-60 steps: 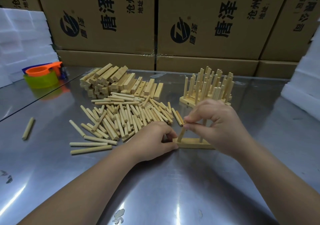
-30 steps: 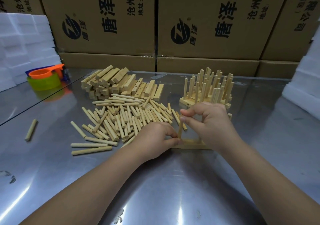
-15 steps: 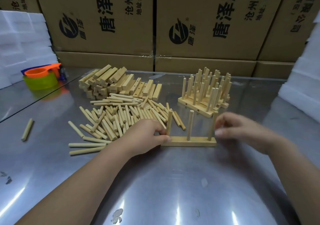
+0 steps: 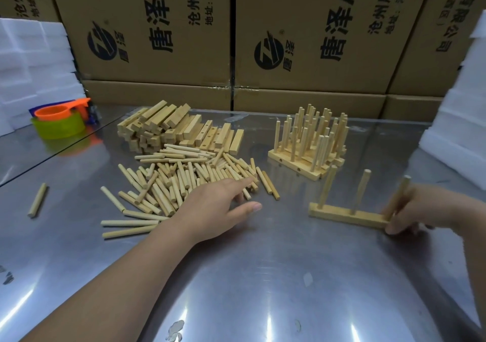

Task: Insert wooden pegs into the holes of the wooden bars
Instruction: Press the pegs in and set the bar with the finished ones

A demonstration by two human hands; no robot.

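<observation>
3 pegs (image 4: 361, 194) upright in L-R bar (image 4: 344, 214), R hand (image 4: 431, 210) grip pinching bar end, L hand (image 4: 210, 207) grip slack

Bare left hand (image 4: 210, 207) on a long bare forearm (image 4: 113, 278); bare right hand (image 4: 431, 210) seen only to the wrist. Short, rounded, plain nails on the fingers (image 4: 236, 187).

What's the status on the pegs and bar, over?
Left hand open, over the loose pegs. Right hand grips the bar end; three pegs seated. Nothing in the way.
</observation>
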